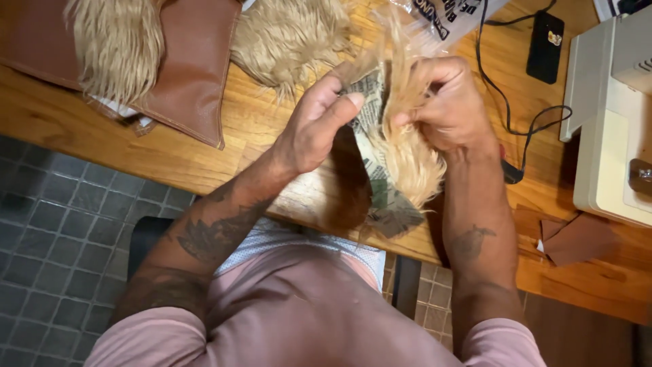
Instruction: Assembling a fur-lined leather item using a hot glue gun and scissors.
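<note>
I hold a piece of blond long-pile fur point(407, 146) with a printed paper backing point(372, 126) above the wooden table point(81, 126). My left hand point(316, 122) pinches the paper side between thumb and fingers. My right hand point(448, 102) grips the fur's upper part, fingers curled around the strands. The fur hangs down between both hands, and its lower end covers the table edge.
A brown leather piece point(197, 75) with blond fur point(115, 41) on it lies at the left, another fur tuft point(288, 37) behind. A white sewing machine point(611, 115) stands at the right, with a black cable point(506, 102), a black device point(545, 46), brown scraps point(577, 238). Grey tiled floor point(54, 224) lies below.
</note>
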